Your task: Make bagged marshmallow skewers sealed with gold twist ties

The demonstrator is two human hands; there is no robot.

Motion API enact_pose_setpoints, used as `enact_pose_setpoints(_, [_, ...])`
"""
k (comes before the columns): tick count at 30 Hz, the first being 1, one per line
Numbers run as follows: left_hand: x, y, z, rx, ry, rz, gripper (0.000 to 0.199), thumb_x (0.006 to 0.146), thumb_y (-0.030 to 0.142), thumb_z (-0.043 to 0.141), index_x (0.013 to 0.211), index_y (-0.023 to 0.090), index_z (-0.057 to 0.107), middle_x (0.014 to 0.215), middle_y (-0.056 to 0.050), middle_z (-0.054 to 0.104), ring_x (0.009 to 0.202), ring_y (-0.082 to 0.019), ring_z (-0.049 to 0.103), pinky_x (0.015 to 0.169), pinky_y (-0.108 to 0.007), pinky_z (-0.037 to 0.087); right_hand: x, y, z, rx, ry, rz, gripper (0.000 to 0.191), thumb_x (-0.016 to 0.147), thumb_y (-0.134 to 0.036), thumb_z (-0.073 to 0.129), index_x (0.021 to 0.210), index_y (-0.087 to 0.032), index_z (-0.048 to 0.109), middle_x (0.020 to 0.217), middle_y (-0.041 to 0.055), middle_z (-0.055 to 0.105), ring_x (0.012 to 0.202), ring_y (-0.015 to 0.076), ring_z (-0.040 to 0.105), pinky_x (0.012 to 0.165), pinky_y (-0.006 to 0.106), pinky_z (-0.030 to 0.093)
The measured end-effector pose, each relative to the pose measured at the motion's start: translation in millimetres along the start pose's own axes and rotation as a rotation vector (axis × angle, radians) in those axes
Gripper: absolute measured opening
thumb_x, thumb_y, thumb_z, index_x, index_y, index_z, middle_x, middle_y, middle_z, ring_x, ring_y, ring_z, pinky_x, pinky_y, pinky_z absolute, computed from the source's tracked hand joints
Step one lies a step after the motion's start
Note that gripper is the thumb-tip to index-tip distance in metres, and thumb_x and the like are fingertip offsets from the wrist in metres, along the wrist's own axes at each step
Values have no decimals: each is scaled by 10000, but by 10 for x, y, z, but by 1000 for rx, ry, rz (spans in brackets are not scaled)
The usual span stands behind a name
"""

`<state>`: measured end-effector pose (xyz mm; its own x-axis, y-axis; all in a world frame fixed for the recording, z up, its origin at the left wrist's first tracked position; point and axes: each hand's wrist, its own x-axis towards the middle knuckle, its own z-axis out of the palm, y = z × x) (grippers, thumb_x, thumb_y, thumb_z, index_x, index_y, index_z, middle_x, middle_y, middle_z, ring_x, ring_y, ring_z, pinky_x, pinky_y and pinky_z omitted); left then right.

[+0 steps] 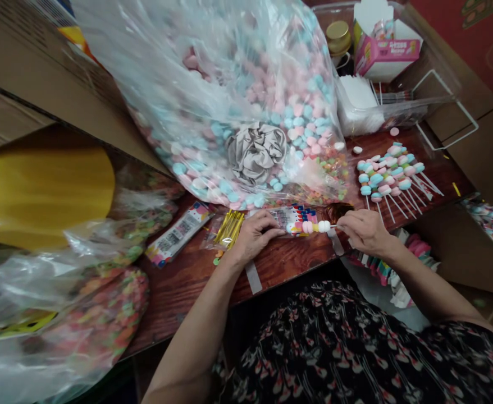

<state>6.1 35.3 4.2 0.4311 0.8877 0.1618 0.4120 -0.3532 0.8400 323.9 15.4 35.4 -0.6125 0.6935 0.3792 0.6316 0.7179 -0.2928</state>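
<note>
A candy skewer with pink, yellow and white pieces lies sideways between my hands. My right hand is closed on its white stick end. My left hand has its fingers bent together at the skewer's other end, near a printed wrapper stack; whether they grip anything is hidden. Finished-looking candy skewers lie in a pile on the right. Beyond my hands is a large clear bag of pink, blue and white candies, with crumpled grey paper on it.
Gold ties and printed sleeves lie left of my left hand on the brown table. Bags of small gummy candies fill the left side. A clear bin at the back right holds a pink box.
</note>
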Motion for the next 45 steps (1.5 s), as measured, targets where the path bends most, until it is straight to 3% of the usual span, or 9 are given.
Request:
enact_pose_setpoints(5, [1, -4, 15, -14, 9, 10, 137, 850, 302, 674, 762, 202, 705, 775, -21, 599, 735, -144, 563, 699, -291, 454, 39, -29, 15, -187, 2, -74, 206, 902, -148, 455, 771, -188, 609, 660, 26, 574, 630, 149, 477, 603, 317, 294])
enact_pose_setpoints(14, [-19, -29, -16, -39, -17, 4, 150, 862, 334, 660, 798, 205, 702, 819, -31, 630, 785, -155, 594, 751, -309, 483, -4, 41, -103, -130, 148, -120, 189, 876, -153, 501, 876, -248, 664, 797, 3, 696, 733, 151, 535, 683, 348, 332])
enact_pose_setpoints(18, [-12, -30, 14, -49, -7, 21, 147, 852, 336, 676, 808, 198, 705, 817, -32, 628, 775, -149, 591, 738, -299, 482, 17, -9, -67, -178, 167, -110, 160, 898, -205, 515, 846, -237, 663, 781, -5, 694, 766, 148, 538, 758, 362, 335])
enact_pose_setpoints(25, [-25, -15, 32, -68, -6, 21, 166, 860, 333, 665, 794, 181, 679, 803, -28, 616, 768, -145, 584, 729, -286, 472, 52, -73, -4, -189, 190, -108, 151, 862, -129, 502, 786, -185, 620, 679, 1, 651, 731, 145, 496, 794, 369, 310])
enact_pose_setpoints(27, [-34, -1, 34, -30, -17, 16, 206, 826, 368, 701, 929, 191, 677, 907, -44, 636, 838, -165, 591, 767, -304, 481, 42, -60, -5, -178, 206, -92, 151, 864, -136, 497, 780, -186, 612, 688, 3, 655, 734, 147, 495, 804, 372, 308])
enact_pose_setpoints(31, [-21, 16, 108, 221, -65, 101, 522, 767, 375, 741, 1235, 206, 582, 1205, -113, 584, 1089, -255, 527, 935, -423, 435, 17, -52, 25, -165, 209, -106, 148, 860, -138, 492, 795, -195, 613, 706, 1, 660, 734, 144, 497, 806, 375, 296])
enact_pose_setpoints(36, [45, 89, 196, 468, -90, 155, 213, 796, 178, 572, 990, 188, 658, 1147, -110, 613, 1067, -269, 494, 932, -452, 380, 25, -81, 48, -166, 273, -142, 123, 843, -143, 513, 845, -206, 619, 731, -3, 673, 725, 137, 506, 789, 376, 293])
enact_pose_setpoints(42, [73, 289, 108, 480, -167, 150, 302, 697, 86, 489, 964, 161, 610, 915, -82, 673, 897, -230, 580, 849, -389, 415, 45, -86, -51, -191, 309, -192, 128, 865, -188, 522, 915, -250, 623, 797, -21, 698, 743, 131, 534, 777, 365, 300])
enact_pose_setpoints(45, [66, 378, 70, 499, -176, 87, 327, 716, 109, 490, 1014, 173, 610, 925, -73, 696, 872, -220, 616, 796, -346, 434, 81, -128, -108, -197, 336, -239, 138, 869, -178, 507, 922, -236, 621, 794, -7, 694, 705, 127, 523, 729, 346, 313])
